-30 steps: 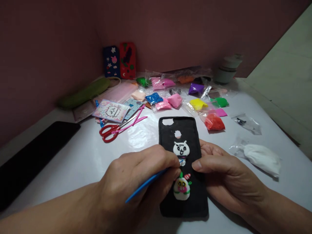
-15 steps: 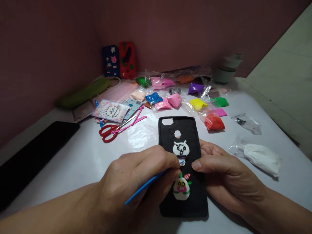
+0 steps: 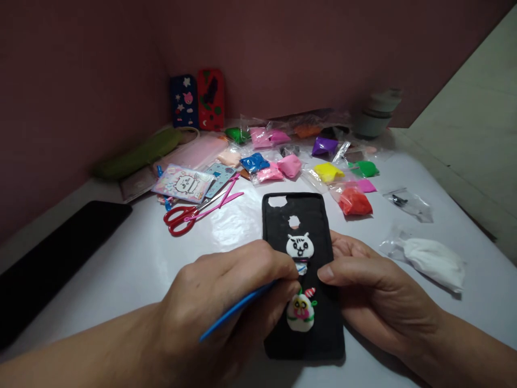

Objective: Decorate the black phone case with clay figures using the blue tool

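Note:
A black phone case lies flat on the white table, decorated with two white clay figures, a cat-like face above and a round figure below. My left hand pinches a thin blue tool, whose tip touches the case just under the cat-like face. My right hand rests on the case's right edge with fingers curled round it and the thumb lying on top.
Several bags of coloured clay lie behind the case. A bag of white clay sits at the right. Red scissors and a sticker card are at the left, a black slab at far left. Two decorated cases lean on the wall.
The blue tool's rear end has dipped slightly lower and leftward in my left hand. Everything else is as before.

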`<state>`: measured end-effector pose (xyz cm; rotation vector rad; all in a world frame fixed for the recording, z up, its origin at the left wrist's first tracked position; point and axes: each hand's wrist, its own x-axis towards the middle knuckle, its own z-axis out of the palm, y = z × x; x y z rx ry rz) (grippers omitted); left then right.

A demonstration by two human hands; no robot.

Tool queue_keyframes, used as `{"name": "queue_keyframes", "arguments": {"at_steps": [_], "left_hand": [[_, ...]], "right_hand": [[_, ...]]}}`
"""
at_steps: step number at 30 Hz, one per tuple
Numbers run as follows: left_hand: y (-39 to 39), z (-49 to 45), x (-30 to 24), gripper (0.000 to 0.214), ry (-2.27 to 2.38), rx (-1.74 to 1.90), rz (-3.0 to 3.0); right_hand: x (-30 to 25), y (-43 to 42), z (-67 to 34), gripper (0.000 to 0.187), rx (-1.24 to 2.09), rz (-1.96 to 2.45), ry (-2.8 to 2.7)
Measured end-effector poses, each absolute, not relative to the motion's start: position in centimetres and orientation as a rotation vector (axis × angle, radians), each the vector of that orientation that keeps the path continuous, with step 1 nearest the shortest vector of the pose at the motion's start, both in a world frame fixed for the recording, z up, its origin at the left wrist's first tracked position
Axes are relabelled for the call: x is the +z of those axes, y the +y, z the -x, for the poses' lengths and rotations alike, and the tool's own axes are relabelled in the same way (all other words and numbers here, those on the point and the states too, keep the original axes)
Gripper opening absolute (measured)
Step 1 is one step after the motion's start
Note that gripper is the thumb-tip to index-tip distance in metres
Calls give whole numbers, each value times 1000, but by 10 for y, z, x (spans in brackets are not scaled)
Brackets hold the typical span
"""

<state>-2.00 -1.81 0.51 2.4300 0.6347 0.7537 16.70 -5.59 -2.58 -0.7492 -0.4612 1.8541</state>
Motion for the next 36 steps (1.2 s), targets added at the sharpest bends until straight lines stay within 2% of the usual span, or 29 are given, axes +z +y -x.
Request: {"name": "queue_keyframes", "arguments": {"at_steps": [36], "left_hand": [[-18,20,4,11,645,733,-2432]], "right_hand": [[-28,-56,-168,30,1870,740,-464]]}}
